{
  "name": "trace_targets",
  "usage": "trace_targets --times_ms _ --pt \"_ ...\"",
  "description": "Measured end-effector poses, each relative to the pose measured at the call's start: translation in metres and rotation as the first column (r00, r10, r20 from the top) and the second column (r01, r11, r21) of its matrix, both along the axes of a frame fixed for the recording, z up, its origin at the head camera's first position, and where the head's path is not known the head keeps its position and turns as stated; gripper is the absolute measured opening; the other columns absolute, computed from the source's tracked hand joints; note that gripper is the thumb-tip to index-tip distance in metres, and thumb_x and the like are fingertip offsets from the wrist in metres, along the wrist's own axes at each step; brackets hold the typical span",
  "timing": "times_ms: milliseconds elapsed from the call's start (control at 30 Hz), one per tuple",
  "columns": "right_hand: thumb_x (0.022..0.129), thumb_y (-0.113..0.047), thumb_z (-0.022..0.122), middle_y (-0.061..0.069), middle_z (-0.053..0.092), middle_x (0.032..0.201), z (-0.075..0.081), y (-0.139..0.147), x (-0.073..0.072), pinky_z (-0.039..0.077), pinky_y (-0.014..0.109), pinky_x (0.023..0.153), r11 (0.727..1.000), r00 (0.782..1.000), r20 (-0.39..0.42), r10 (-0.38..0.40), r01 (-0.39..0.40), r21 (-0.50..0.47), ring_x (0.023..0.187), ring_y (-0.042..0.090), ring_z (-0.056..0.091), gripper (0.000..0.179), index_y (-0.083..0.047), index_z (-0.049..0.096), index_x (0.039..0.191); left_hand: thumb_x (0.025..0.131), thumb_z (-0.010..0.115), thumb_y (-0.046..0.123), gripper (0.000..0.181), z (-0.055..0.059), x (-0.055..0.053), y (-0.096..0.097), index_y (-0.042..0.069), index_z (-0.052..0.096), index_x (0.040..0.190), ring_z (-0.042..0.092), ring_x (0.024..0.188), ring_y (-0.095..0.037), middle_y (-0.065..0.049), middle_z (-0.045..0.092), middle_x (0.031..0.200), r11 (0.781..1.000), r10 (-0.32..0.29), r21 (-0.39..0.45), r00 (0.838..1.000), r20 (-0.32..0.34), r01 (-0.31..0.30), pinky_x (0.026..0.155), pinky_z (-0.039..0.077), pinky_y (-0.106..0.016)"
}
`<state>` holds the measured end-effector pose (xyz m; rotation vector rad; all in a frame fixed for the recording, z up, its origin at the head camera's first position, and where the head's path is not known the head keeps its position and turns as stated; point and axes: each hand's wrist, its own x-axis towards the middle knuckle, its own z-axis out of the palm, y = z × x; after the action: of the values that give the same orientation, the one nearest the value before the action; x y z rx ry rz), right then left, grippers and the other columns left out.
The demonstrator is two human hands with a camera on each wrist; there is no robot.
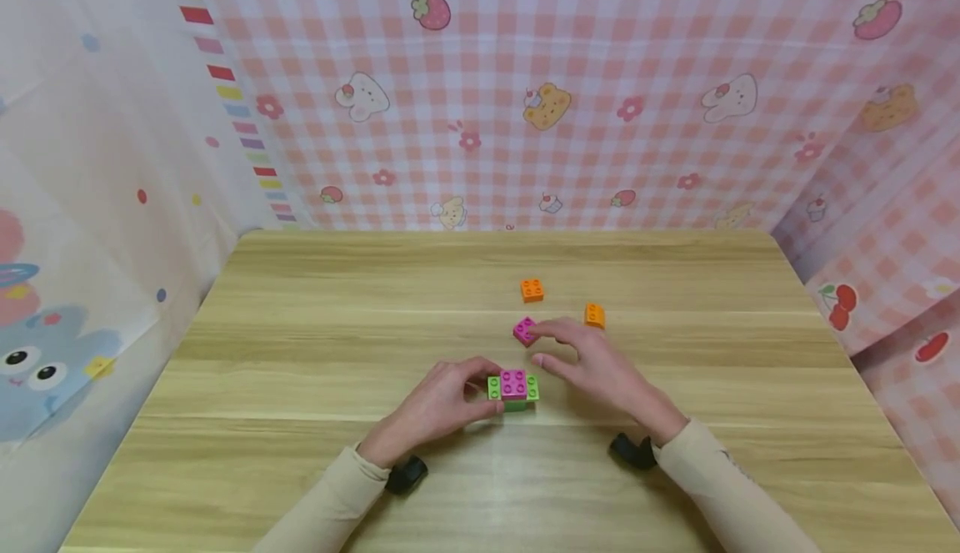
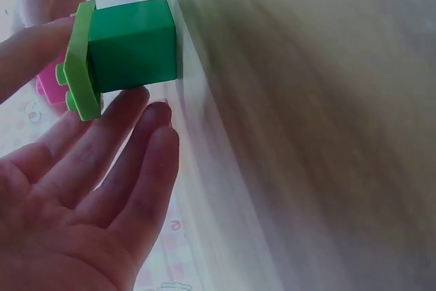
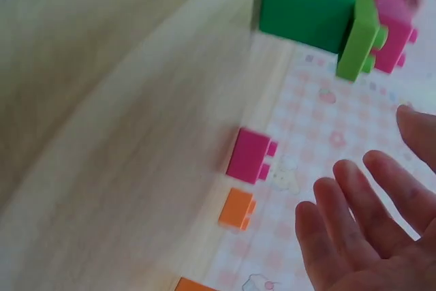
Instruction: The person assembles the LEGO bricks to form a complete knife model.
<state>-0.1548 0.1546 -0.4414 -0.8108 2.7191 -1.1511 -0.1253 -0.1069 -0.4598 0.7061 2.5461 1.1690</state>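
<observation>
A small stack of toy building blocks stands on the table: a dark green block [image 2: 133, 42] below, a light green plate [image 2: 80, 66] across it, and a pink brick [image 1: 513, 381] on top. My left hand [image 1: 438, 407] holds this stack from its left side, thumb in front and fingers behind. A loose magenta brick [image 1: 522, 333] lies just beyond the stack. Over it hovers my right hand [image 1: 596, 368], fingers spread and nothing in its grasp. In the right wrist view the loose brick [image 3: 246, 156] stands apart from those fingers.
Farther back on the wooden table [image 1: 337, 311] lie an orange brick [image 1: 532, 289] and, to its right, a second orange brick [image 1: 594, 315] with a sloped front. A pink checked cloth [image 1: 495, 77] hangs behind the table's far edge. Black straps [image 1: 407, 475] sit at both wrists.
</observation>
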Motion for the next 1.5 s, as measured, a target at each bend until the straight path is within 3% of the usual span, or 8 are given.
trace_targets --times_ms 133,467,633,1133,1500 --pt "0.099 -0.025 0.074 0.009 0.062 0.143 -0.002 -0.001 -0.009 0.045 0.057 0.110 0.998 0.999 -0.025 -0.043 0.044 0.034 0.135 0.032 0.055 0.043 -0.010 0.064 0.138 0.091 0.081 0.030 0.049 0.001 0.001 0.001 0.008 0.065 0.132 0.069 0.109 -0.019 -0.006 0.073 0.122 1.000 0.006 -0.011 1.000 -0.017 -0.007 0.095 0.056 -0.037" --pt "0.100 -0.035 0.071 0.012 0.051 0.155 -0.002 -0.006 -0.024 0.039 0.060 0.115 0.994 0.990 0.125 -0.071 0.061 0.085 0.143 0.035 0.046 0.058 -0.013 0.053 0.150 0.093 0.080 0.030 0.041 0.004 0.002 0.005 0.009 0.068 0.126 0.068 0.109 -0.019 -0.003 0.073 0.122 0.997 0.029 0.075 0.998 -0.050 -0.025 0.095 0.057 -0.033" --pt "0.099 -0.037 0.072 0.013 0.050 0.155 -0.004 -0.008 -0.031 0.043 0.058 0.113 0.995 0.983 0.171 -0.063 0.048 0.088 0.140 0.035 0.049 0.062 -0.012 0.051 0.152 0.094 0.079 0.026 0.036 0.005 0.003 0.006 0.009 0.068 0.123 0.069 0.107 -0.020 -0.004 0.073 0.120 0.994 0.037 0.101 0.998 -0.042 -0.033 0.094 0.058 -0.034" --pt "0.094 -0.029 0.079 0.015 0.062 0.140 -0.012 -0.022 -0.051 0.049 0.050 0.107 0.973 0.987 0.141 -0.073 0.039 0.229 0.124 0.029 0.059 0.062 -0.003 0.056 0.146 0.094 0.078 0.020 0.026 0.003 0.002 0.007 0.009 0.071 0.117 0.071 0.104 -0.018 -0.004 0.074 0.117 0.987 0.037 0.155 0.999 -0.007 -0.036 0.093 0.058 -0.032" --pt "0.095 -0.018 0.076 0.016 0.062 0.139 -0.010 -0.024 -0.052 0.049 0.050 0.105 0.964 0.993 0.103 -0.060 0.031 0.263 0.118 0.030 0.059 0.053 -0.001 0.059 0.142 0.094 0.078 0.018 0.026 0.003 0.002 0.006 0.010 0.071 0.118 0.070 0.105 -0.018 -0.003 0.074 0.118 0.987 0.044 0.156 0.999 0.008 -0.045 0.093 0.058 -0.030"
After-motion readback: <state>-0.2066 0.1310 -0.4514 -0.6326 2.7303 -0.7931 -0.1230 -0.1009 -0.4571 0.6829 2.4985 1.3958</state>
